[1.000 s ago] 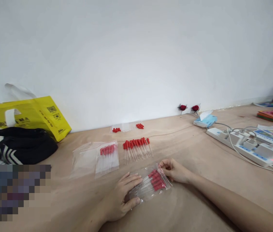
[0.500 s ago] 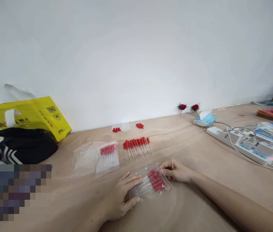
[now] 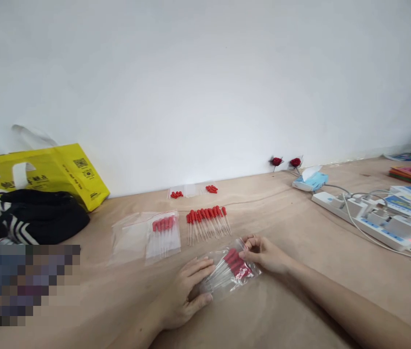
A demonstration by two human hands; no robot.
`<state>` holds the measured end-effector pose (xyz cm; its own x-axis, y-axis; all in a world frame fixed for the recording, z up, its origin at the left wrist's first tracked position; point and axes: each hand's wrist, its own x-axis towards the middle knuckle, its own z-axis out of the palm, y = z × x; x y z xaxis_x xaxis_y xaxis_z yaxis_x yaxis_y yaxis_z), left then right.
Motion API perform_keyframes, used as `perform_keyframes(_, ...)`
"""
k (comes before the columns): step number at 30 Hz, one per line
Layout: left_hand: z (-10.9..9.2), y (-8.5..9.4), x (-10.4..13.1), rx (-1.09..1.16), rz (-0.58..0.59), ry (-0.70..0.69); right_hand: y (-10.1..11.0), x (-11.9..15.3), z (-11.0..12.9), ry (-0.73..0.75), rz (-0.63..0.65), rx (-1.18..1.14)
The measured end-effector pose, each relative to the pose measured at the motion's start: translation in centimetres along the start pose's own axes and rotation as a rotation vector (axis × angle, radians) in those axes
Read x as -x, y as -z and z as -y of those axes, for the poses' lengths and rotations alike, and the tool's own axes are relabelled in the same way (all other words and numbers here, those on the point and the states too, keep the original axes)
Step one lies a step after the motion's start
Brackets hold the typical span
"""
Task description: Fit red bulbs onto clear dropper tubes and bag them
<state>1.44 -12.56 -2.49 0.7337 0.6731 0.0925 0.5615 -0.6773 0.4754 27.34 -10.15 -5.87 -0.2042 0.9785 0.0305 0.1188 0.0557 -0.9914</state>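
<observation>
A clear zip bag (image 3: 223, 281) with several red-bulbed glass droppers (image 3: 235, 264) inside lies on the table in front of me. My left hand (image 3: 185, 290) rests at the bag's left end, thumb apart from the stretched fingers, which touch the plastic. Thumb and forefinger of my right hand (image 3: 259, 251) pinch the upper right edge near the red zip line. Just beyond, a row of loose droppers (image 3: 208, 223) points its red bulbs toward the wall. Left of that row is another bag of droppers (image 3: 163, 237), beside flat clear plastic bags (image 3: 128, 240).
Near the wall lies a clear bag with red bulbs (image 3: 211, 189). A yellow bag (image 3: 81, 179) and a black pouch (image 3: 48, 218) sit at left. To the right are a power strip (image 3: 365, 220) with cables, a tissue pack (image 3: 310, 180) and two red roses (image 3: 295, 163).
My right hand has shifted slightly along the bag's right edge, its thumb now over the plastic near the bulbs. The bag's opening edge has tilted and flattened. My left hand stays almost still.
</observation>
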Motion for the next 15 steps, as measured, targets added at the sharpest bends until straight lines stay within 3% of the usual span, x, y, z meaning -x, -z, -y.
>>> perform_keyframes(5,1.8,0.0,-0.1,-0.097,-0.28,0.076,4.1,-0.6,0.2,-0.091,0.11,-0.149)
perform_keyframes(8,4.8,1.5,0.0,-0.257,-0.496,0.232,6.8,-1.8,0.2,-0.102,0.15,0.028)
perform_keyframes(10,7.2,3.1,0.6,-0.369,-0.603,0.407,8.0,-3.2,0.5,-0.046,0.136,0.346)
perform_keyframes(12,9.6,4.6,1.6,-0.49,-0.637,0.648,8.5,-5.1,1.0,0.032,0.056,0.727)
perform_keyframes(15,12.1,6.3,3.3,-0.571,-0.595,1.017,8.4,-8.3,1.8,0.084,-0.07,0.928)
